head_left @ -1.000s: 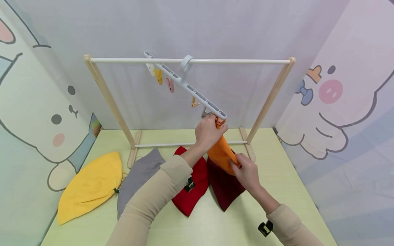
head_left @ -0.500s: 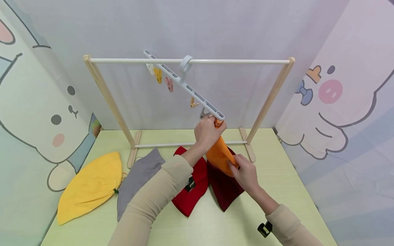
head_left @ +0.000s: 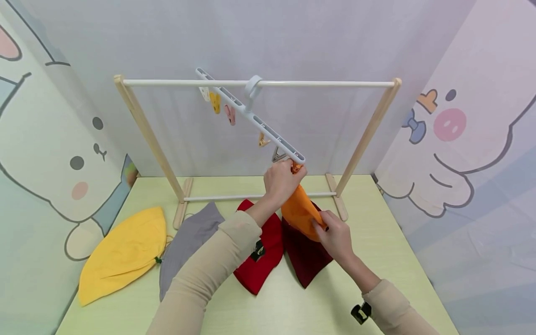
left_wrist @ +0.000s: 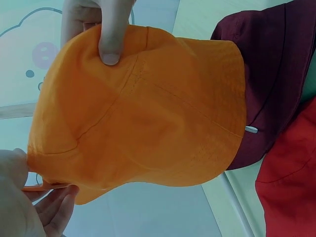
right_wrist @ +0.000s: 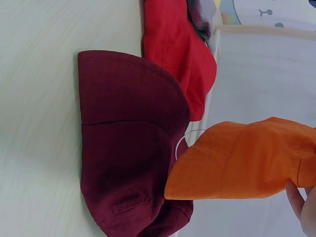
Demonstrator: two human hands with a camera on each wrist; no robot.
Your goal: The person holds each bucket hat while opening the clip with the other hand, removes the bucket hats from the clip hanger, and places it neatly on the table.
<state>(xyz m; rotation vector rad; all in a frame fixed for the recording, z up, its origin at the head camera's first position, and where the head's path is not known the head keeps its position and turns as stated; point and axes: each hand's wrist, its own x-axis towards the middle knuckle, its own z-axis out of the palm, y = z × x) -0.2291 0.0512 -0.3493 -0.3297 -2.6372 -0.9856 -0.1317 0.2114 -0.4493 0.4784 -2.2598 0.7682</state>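
An orange hat (head_left: 298, 209) with a brim hangs at the right end of the white clip hanger (head_left: 276, 135). My left hand (head_left: 281, 181) pinches a small orange clothespin (head_left: 296, 168) under that end, at the hat's edge; in the left wrist view my fingers (left_wrist: 58, 210) partly hide the clip. Lower down, my right hand (head_left: 335, 235) holds the hat, with the thumb (left_wrist: 112, 47) flat on its cloth in the left wrist view. Beneath the orange hat lies a maroon hat (right_wrist: 128, 138). Beside it is a red hat (head_left: 261, 251), partly behind my left sleeve.
The hanger hooks over the white rail (head_left: 326, 83) of a wooden-sided rack (head_left: 368, 135). Several other clips hang from it, among them a yellow clothespin (head_left: 215, 103) and a pink clothespin (head_left: 230, 115). A grey hat (head_left: 190, 232) and a yellow hat (head_left: 125, 256) lie on the table at left.
The hanger's near end and the orange hat have shifted slightly left and down with both hands over the last second. Both hands keep their hold.
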